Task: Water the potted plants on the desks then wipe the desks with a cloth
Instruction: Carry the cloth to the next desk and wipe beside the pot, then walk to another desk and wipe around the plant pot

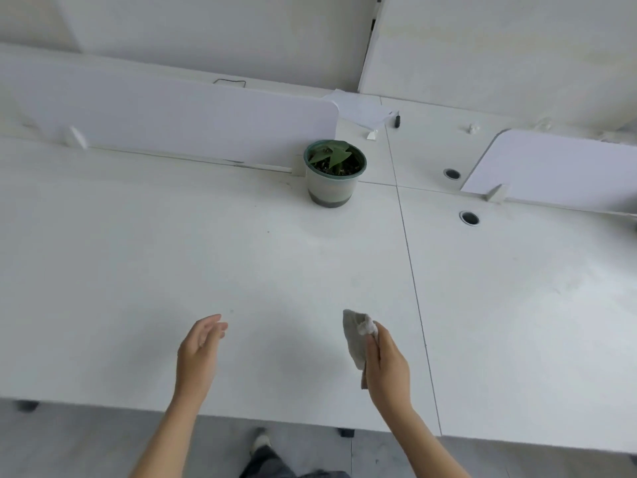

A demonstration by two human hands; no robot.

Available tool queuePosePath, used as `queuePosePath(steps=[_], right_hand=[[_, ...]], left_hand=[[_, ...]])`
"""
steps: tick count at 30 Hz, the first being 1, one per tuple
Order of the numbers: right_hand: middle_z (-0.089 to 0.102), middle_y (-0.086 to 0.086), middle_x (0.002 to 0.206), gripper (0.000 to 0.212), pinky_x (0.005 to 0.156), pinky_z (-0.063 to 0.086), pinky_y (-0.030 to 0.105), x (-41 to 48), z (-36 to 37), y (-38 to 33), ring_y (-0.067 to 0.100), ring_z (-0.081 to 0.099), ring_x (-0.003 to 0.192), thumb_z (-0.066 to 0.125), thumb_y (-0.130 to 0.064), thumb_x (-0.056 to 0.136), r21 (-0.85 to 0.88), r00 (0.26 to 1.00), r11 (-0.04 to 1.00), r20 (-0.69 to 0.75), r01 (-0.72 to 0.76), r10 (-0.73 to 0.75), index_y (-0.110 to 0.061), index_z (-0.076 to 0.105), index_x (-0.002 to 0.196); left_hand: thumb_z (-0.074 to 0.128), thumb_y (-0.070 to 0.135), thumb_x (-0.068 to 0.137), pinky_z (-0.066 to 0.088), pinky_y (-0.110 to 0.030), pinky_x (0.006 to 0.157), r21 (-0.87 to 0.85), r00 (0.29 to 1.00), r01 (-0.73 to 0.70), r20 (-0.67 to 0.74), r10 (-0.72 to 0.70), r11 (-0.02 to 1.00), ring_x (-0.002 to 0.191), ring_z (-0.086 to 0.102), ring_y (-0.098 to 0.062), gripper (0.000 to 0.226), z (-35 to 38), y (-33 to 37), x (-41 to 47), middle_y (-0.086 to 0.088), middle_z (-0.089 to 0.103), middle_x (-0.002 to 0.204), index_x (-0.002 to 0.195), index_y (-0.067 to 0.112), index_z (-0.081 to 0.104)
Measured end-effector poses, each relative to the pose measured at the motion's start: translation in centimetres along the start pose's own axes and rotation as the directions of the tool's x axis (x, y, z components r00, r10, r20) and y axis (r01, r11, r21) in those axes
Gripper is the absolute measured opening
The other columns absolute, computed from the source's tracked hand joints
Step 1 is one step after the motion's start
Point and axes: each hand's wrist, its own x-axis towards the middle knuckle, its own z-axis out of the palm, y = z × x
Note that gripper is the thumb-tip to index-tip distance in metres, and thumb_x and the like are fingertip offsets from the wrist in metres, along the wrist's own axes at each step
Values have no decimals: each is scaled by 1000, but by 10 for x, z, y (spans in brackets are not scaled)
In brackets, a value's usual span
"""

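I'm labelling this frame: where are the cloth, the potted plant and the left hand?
cloth (pixel 355 339), head view, its grey fold.
potted plant (pixel 331 188), head view, the pot's pale wall.
left hand (pixel 200 345), head view, its palm.

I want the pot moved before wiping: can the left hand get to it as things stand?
Probably yes: the left hand is open and holds nothing, and bare desk lies between it and the pot, though it stands far back.

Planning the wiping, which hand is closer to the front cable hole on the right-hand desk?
Right. The right hand, holding the cloth, is near-side and slightly left of the cable hole; the left hand is much farther left.
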Motion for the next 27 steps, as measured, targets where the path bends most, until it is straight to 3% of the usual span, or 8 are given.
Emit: queuePosePath(steps=[2, 5, 9, 12, 16, 20, 23, 27], right_hand=[[54, -10, 61, 27, 52, 43, 31, -13, 0, 1, 17, 49, 40, 30, -28, 98, 36, 994, 997, 76, 70, -73, -28, 54, 111], [54, -13, 65, 30, 51, 43, 28, -26, 2, 5, 15, 49, 41, 31, -32, 97, 63, 961, 980, 193, 188, -197, -25, 55, 114], [52, -14, 65, 39, 54, 36, 20, -55, 12, 6, 7, 47, 53, 30, -40, 90, 147, 888, 941, 313, 304, -336, -20, 57, 110], [49, -14, 61, 34, 53, 35, 22, -83, 33, 12, 6, 46, 54, 33, -45, 92, 181, 799, 924, 465, 337, -382, -24, 56, 106], [48, -9, 54, 20, 52, 41, 31, -123, 59, 16, 13, 49, 51, 29, -47, 90, 128, 637, 908, 673, 400, -376, -39, 46, 82], [46, -6, 48, 22, 50, 36, 24, -158, 76, 5, 13, 47, 49, 33, -36, 95, 134, 574, 884, 715, 448, -400, -42, 42, 77], [46, -5, 52, 27, 48, 32, 21, -190, 98, -15, 14, 44, 45, 34, -37, 95, 138, 598, 892, 697, 431, -397, -39, 42, 69], [47, -2, 58, 22, 46, 36, 25, -253, 149, -43, 15, 45, 42, 34, -31, 96, 163, 617, 897, 675, 410, -404, -39, 45, 79]], left_hand=[[48, 11, 92, 38, -33, 83, -49, 996, 37, -73, -41, 998, 95, 58, -30, 14, -6, -19, -45, -11, 63, 92, 101, 8, 58], [45, 6, 93, 46, -27, 75, -91, 980, 122, -147, -135, 988, 89, 59, -31, 14, -4, -50, -99, -7, 64, 84, 95, 7, 59], [44, 5, 94, 47, -34, 82, -29, 955, 255, -148, -257, 966, 82, 60, -24, 22, -1, -75, -161, -5, 65, 84, 84, 16, 61], [45, 6, 93, 45, -22, 71, -22, 927, 332, -179, -330, 943, 79, 60, -20, 26, -10, -90, -211, -6, 66, 84, 79, 22, 60], [46, 9, 93, 42, -24, 66, -185, 793, 435, -384, -472, 881, 77, 60, -26, 19, -47, -113, -267, -8, 66, 81, 84, 9, 63], [45, 10, 93, 41, -31, 70, -323, 670, 415, -524, -526, 850, 82, 61, -30, 19, -94, -128, -296, -16, 66, 88, 94, 2, 63], [45, 13, 94, 42, -28, 70, -292, 713, 424, -476, -515, 857, 84, 61, -28, 19, -125, -135, -305, -10, 66, 88, 93, 6, 63], [46, 12, 93, 42, -16, 67, -122, 820, 421, -374, -434, 899, 80, 61, -16, 18, -187, -150, -327, -1, 66, 88, 89, 15, 63]])
